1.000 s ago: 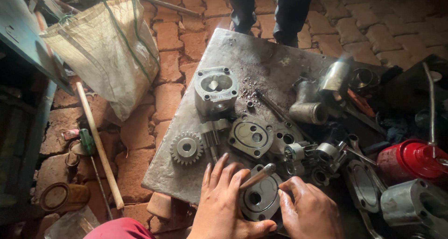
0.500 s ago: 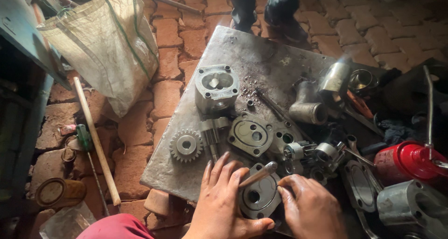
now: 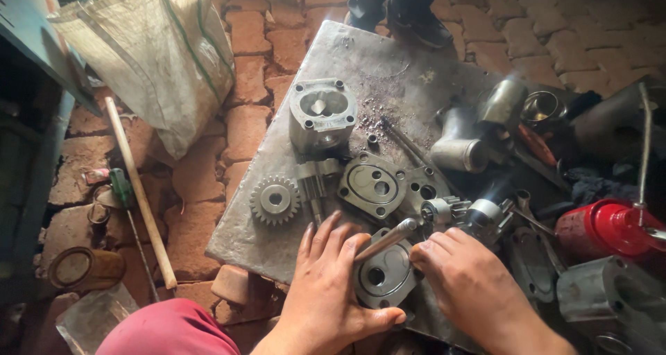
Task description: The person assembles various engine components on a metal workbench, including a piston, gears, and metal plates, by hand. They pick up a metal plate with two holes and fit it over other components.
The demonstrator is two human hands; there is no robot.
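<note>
My left hand (image 3: 326, 286) lies flat on a round metal cover plate (image 3: 386, 277) with two holes, pinning it to the steel work plate (image 3: 388, 71). A thin metal rod (image 3: 388, 238) slants across the cover, and my right hand (image 3: 472, 286) grips its lower end with closed fingers. Above my hands lie a flat pump cover (image 3: 372, 185), a gear wheel (image 3: 275, 199), a geared shaft (image 3: 316, 184) and a grey pump housing (image 3: 321, 114).
A red oil can (image 3: 610, 227) and grey castings (image 3: 610, 296) crowd the right side with pipes (image 3: 461, 147) and tools. A woven sack (image 3: 156, 57), wooden handle (image 3: 139, 188) and tin can (image 3: 83, 268) sit on the brick floor at left. Another person's feet (image 3: 409, 12) stand at the plate's far end.
Both hands stay on the cover plate and rod with only slight shifts. The view has tilted a little, and the other person's feet have moved slightly.
</note>
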